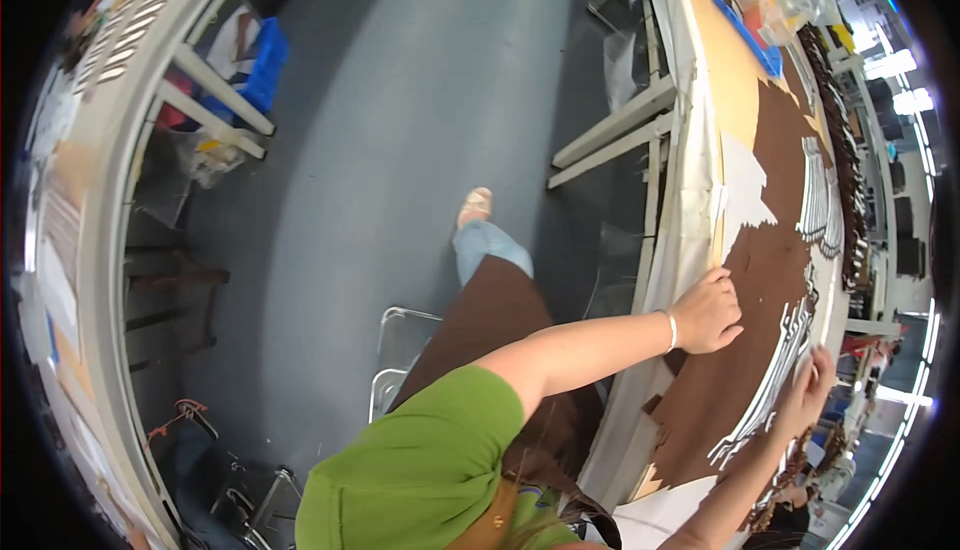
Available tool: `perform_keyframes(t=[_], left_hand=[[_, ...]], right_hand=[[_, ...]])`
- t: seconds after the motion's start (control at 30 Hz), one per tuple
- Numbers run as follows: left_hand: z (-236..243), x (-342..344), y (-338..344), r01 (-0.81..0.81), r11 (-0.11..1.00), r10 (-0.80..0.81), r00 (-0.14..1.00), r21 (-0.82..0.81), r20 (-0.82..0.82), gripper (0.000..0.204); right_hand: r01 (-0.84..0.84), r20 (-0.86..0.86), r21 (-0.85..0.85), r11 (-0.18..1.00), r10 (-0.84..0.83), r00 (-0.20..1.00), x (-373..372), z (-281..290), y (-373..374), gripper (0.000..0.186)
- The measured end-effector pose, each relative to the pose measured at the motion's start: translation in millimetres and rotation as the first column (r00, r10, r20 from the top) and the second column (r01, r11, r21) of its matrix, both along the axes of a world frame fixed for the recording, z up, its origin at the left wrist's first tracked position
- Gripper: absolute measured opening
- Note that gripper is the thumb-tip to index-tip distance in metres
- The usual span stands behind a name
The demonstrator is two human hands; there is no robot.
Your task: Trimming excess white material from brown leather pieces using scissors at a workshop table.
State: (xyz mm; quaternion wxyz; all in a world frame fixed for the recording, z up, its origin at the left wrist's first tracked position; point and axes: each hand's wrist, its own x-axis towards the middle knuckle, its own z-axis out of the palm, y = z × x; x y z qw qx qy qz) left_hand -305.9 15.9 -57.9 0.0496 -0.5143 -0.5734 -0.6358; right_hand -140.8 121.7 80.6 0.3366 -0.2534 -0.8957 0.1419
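Note:
A large brown sheet (745, 320), leather-like, lies on the table to my right. My left hand (708, 312) rests on its near edge, palm down, fingers loosely bent and thumb apart, with nothing visible in it. Farther across the table is my right hand (805, 390), fingers curled beside a group of narrow white-edged strips (765, 400); what they hold, if anything, is hidden. Another bundle of pale strips (820, 195) lies farther up the sheet. A jagged white piece (743, 190) sits near the table's left edge, just above my left hand.
A blue tray (748, 30) with a clear plastic bag (800, 0) stands at the table's far end. Dark strips (840, 150) line its right side. Left of the grey floor (400, 100) runs another table, with a blue crate (265, 65) beneath. A metal-framed stool (405, 315) stands beside me.

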Motion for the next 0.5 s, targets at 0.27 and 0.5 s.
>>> perform_keyframes(t=[0.27,0.5], left_hand=[[-7.9,-2.4,-1.6,0.220,0.975,-0.220,0.975,-0.023,0.003,0.030],[-23.1,-39.6,-14.6,0.384,0.789,-0.514,0.840,0.479,0.172,0.023]], right_hand=[[-0.304,0.237,-0.170,0.937,0.339,0.911,-211.8,-19.2,-12.4,0.011],[-0.386,0.512,-0.463,0.798,0.596,0.618,-414.1,-58.8,-7.7,0.026]])
